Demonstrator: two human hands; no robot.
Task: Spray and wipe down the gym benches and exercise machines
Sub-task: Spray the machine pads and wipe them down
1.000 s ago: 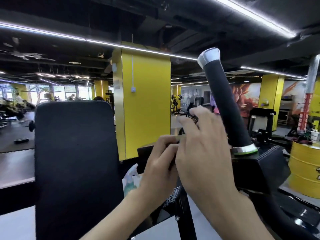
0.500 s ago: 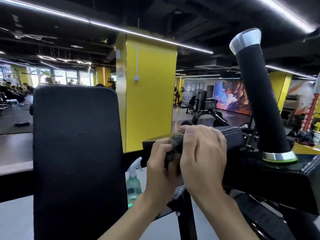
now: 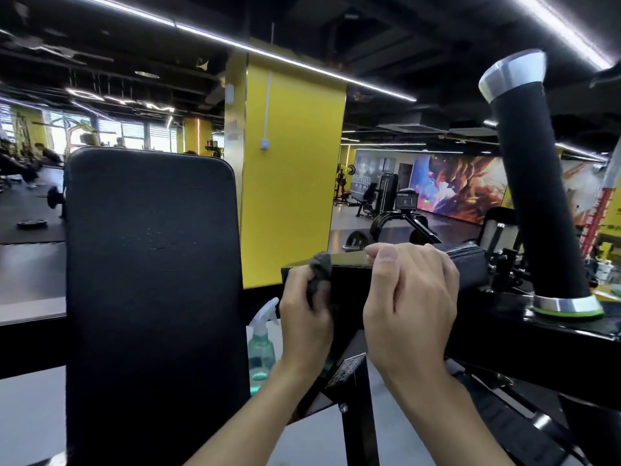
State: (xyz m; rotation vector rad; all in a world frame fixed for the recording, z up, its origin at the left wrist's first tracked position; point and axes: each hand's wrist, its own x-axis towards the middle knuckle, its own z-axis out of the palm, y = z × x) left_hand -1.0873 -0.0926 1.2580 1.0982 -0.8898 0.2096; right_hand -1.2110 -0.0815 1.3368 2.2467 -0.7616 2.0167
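My left hand [image 3: 304,317] grips a crumpled dark grey cloth [image 3: 321,267] against the left end of a black machine pad [image 3: 467,260]. My right hand [image 3: 410,297] is just to the right of it, fingers curled and thumb on the pad's top edge. A clear spray bottle [image 3: 262,338] with green liquid stands behind my left wrist, beside the tall black back pad [image 3: 151,297]. At the right, a black foam-covered handle post [image 3: 537,196] with a silver cap rises from the black machine frame [image 3: 504,334].
A yellow pillar [image 3: 292,163] stands behind the back pad. Other machines [image 3: 386,196] and a painted wall are further back on the right. A weight plate [image 3: 32,224] lies on the dark floor at the far left, near some people.
My hands have come down from the handle post to the pad. They held the cloth together half a second ago; now they are apart, with the cloth in the left hand.
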